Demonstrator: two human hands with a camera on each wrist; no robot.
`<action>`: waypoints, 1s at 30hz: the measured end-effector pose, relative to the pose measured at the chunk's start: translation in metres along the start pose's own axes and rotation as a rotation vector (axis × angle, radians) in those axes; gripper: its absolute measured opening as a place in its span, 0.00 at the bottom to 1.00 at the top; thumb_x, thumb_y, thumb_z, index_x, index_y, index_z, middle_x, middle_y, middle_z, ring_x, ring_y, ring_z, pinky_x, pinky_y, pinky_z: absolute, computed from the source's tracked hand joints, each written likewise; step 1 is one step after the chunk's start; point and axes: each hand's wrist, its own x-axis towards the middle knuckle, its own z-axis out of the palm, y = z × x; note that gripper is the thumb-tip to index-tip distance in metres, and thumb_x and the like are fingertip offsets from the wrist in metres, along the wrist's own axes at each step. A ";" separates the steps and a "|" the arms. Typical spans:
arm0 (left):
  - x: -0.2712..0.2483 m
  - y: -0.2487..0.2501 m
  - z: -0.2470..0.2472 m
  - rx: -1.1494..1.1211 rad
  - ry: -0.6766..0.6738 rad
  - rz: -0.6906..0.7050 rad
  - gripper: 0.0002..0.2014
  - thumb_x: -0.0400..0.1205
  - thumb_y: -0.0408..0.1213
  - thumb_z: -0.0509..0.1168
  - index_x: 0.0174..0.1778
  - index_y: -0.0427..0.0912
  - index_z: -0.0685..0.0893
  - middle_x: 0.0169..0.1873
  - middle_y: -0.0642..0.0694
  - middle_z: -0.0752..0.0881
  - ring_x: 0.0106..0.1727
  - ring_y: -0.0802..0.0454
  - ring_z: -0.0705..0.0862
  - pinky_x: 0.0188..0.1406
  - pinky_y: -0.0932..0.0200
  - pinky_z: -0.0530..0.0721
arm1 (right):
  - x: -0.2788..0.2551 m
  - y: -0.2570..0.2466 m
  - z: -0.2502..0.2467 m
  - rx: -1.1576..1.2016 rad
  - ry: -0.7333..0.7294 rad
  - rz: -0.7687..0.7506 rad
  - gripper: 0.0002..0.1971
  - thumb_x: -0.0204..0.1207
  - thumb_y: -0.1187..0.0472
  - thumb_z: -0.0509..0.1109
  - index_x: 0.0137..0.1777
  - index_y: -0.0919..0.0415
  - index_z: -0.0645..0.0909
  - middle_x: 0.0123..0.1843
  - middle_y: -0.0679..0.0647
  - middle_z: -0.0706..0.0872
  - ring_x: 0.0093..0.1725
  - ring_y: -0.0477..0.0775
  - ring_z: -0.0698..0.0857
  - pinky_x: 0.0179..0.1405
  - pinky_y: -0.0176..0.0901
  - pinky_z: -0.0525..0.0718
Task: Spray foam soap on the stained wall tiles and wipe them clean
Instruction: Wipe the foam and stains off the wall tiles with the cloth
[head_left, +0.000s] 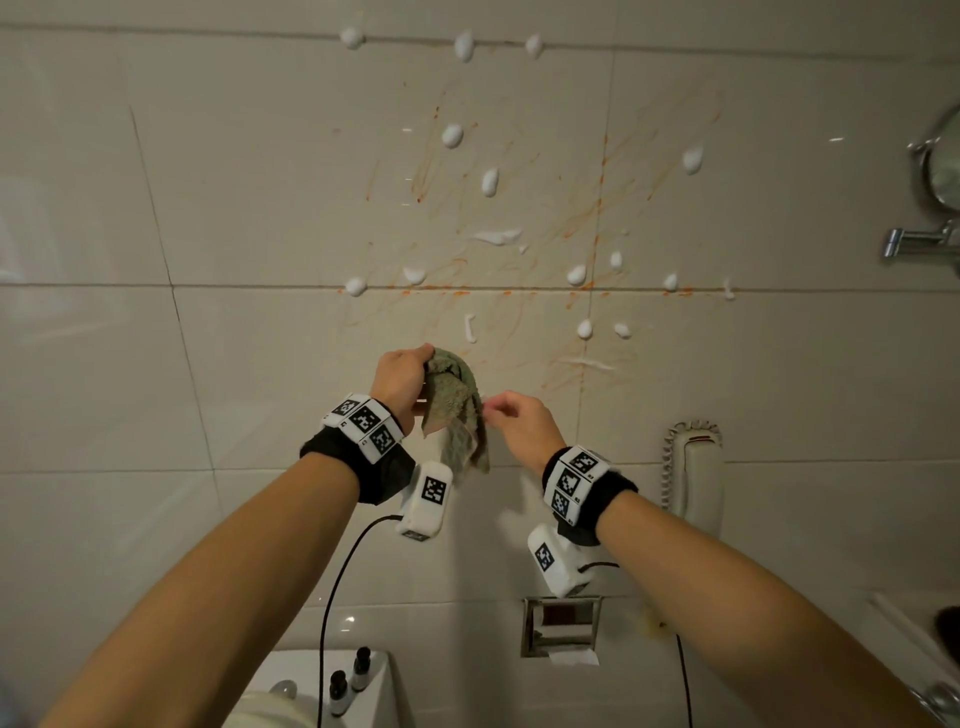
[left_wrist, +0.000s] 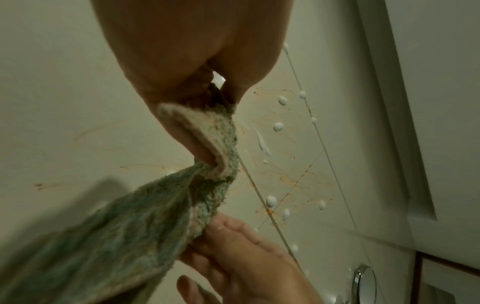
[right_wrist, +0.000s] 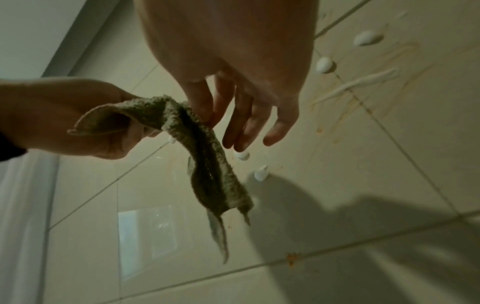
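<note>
Beige wall tiles (head_left: 260, 208) carry orange streaky stains (head_left: 587, 218) and several white foam blobs (head_left: 452, 136), also seen as foam blobs (left_wrist: 278, 126) and foam blobs (right_wrist: 367, 38). A green terry cloth (head_left: 452, 410) hangs in front of the wall, below the stains. My left hand (head_left: 402, 374) grips the cloth's bunched top. The cloth (left_wrist: 145, 226) drops from the left hand (left_wrist: 182, 98). My right hand (head_left: 511, 415) pinches the cloth's (right_wrist: 205, 164) side edge between thumb and forefinger, its other fingers (right_wrist: 280, 127) straight.
A corded wall phone (head_left: 696, 473) hangs right of my hands. A round mirror (head_left: 945, 166) on a chrome arm juts out at the far right. Below are a recessed tissue holder (head_left: 561, 623), a toilet tank (head_left: 374, 696) with small bottles (head_left: 337, 691), and a counter edge (head_left: 914, 639).
</note>
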 end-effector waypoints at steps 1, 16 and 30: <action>0.000 0.001 -0.002 -0.007 0.000 -0.004 0.13 0.88 0.41 0.61 0.39 0.39 0.81 0.30 0.44 0.84 0.28 0.48 0.83 0.25 0.60 0.80 | 0.002 -0.001 -0.001 -0.001 0.008 -0.004 0.03 0.83 0.63 0.71 0.51 0.57 0.86 0.48 0.49 0.88 0.51 0.51 0.85 0.58 0.43 0.80; -0.003 0.000 -0.024 -0.086 -0.018 -0.050 0.14 0.89 0.41 0.58 0.41 0.39 0.82 0.33 0.44 0.84 0.33 0.46 0.83 0.35 0.55 0.81 | 0.008 -0.014 0.018 0.093 -0.092 0.070 0.04 0.84 0.66 0.67 0.51 0.62 0.84 0.41 0.49 0.84 0.40 0.44 0.81 0.41 0.33 0.77; -0.007 -0.007 -0.054 0.303 -0.171 -0.092 0.20 0.74 0.41 0.77 0.62 0.52 0.83 0.51 0.43 0.88 0.48 0.44 0.87 0.45 0.52 0.86 | 0.028 -0.046 -0.015 0.149 -0.007 0.121 0.08 0.86 0.62 0.65 0.45 0.57 0.82 0.41 0.57 0.81 0.44 0.56 0.79 0.42 0.45 0.75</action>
